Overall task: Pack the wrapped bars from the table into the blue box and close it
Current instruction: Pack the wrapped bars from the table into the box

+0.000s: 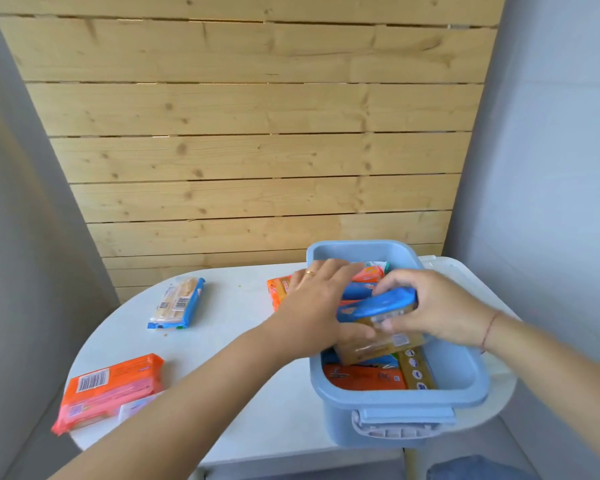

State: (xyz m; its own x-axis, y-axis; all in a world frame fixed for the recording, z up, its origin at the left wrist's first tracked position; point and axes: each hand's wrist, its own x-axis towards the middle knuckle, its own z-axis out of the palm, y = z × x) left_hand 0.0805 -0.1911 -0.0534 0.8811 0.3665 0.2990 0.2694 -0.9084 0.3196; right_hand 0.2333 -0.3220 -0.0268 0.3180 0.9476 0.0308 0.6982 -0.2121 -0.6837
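**Both hands in the blue box, three bars on the counter**

The blue box (399, 344) stands open on the right part of the white counter (243, 341), its grey latch (395, 427) facing the person. Inside lie several wrapped bars: an orange bar (364, 377) flat along the near wall, a tan bar (416, 370) beside it at the right, and more blue and orange wrappers toward the far end.

The right hand (433, 306) is clenched on a blue pack (378, 304), gripping its right end from above and holding it tilted over the middle of the box. The left hand (316, 306) reaches in across the left rim, palm down with fingers spread, and presses flat on the bars there; its thumb lies by the tan wrapper under the blue pack. It grasps nothing that can be seen. A ring shows on one of its fingers, and a thin red string circles the right wrist.

Three bars remain outside the box. A blue bar (177, 303) lies well to the left, in the middle of the counter. A large orange pack (108, 393) sits at the near left edge, partly overhanging it. A small orange bar (278, 289) lies just beside the box's left wall, partly hidden behind the left hand.

A wooden plank wall (250, 133) rises behind the counter.
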